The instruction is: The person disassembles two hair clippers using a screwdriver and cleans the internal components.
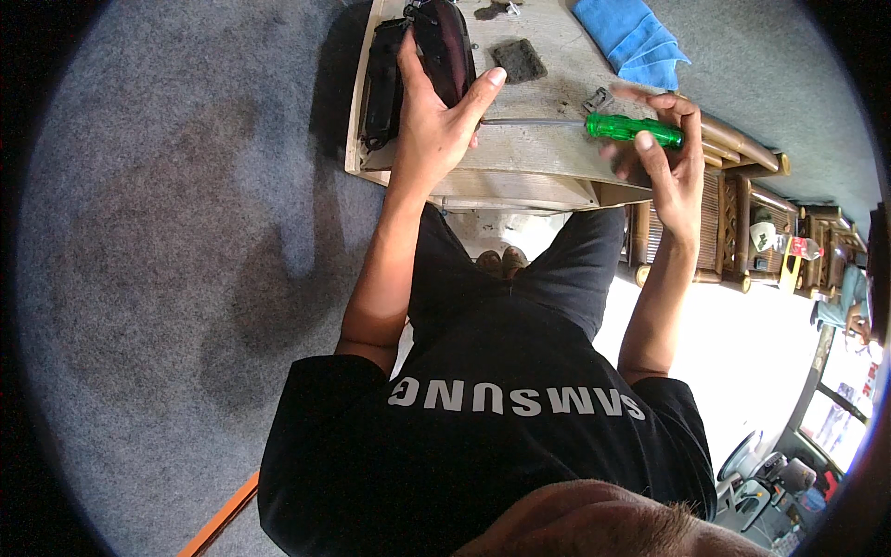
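My left hand (434, 130) grips a dark, glossy, reddish-brown casing (447, 54) at the table's far left, thumb on its right side and fingers on its left. Beside that casing lies a long black plastic part (382, 88). My right hand (676, 172) holds a screwdriver (631, 130) by its clear green handle, with some fingers smeared by motion. The steel shaft runs level to the left and reaches the casing's near end by my left hand; its tip is hidden there. A small metal clip (599, 98) rests just beyond the handle.
On the pale wooden table (548, 153) lie a dark square pad (520, 61) and a folded blue cloth (636, 42) at the far right. Bamboo furniture (719, 218) stands to the right, with a bottle (806, 248) on it. A grey textured wall (186, 232) fills the left side.
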The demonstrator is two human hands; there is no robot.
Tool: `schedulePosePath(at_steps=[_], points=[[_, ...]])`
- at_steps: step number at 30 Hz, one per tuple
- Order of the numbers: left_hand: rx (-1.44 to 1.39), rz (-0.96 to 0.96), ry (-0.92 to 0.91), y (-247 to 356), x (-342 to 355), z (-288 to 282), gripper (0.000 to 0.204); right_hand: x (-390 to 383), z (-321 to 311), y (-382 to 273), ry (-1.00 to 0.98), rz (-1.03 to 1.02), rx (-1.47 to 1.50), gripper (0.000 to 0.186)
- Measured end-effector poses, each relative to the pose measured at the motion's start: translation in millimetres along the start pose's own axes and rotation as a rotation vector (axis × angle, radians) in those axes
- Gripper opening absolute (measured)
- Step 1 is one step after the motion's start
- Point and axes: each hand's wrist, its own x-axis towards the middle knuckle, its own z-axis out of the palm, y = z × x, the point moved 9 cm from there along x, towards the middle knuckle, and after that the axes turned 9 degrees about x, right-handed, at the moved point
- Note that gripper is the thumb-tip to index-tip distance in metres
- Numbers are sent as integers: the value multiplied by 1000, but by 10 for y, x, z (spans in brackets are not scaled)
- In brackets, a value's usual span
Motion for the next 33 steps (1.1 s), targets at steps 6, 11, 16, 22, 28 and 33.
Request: schedulePosePath(at_steps=[6,11,16,22,28,33], points=[[5,-35,-10,9,-11,-14,103,-36,-135,66,-58,68,-34,29],[13,-17,5,-19,-4,-18,103,-16,-93,-68,46,-80,-29,32],[6,-12,12,-28,2,-22,103,-13,-52,-34,-4,-31,-29,42],[4,-44,-32,0,-12,2,104,-28,-156,139,-115,211,-63,41],[1,8,18,-23,2,-19,104,-11,-19,-54,-2,-63,-19,35],[-13,-24,0,0,-6,-7,101,-47,-175,60,-18,124,-68,33]])
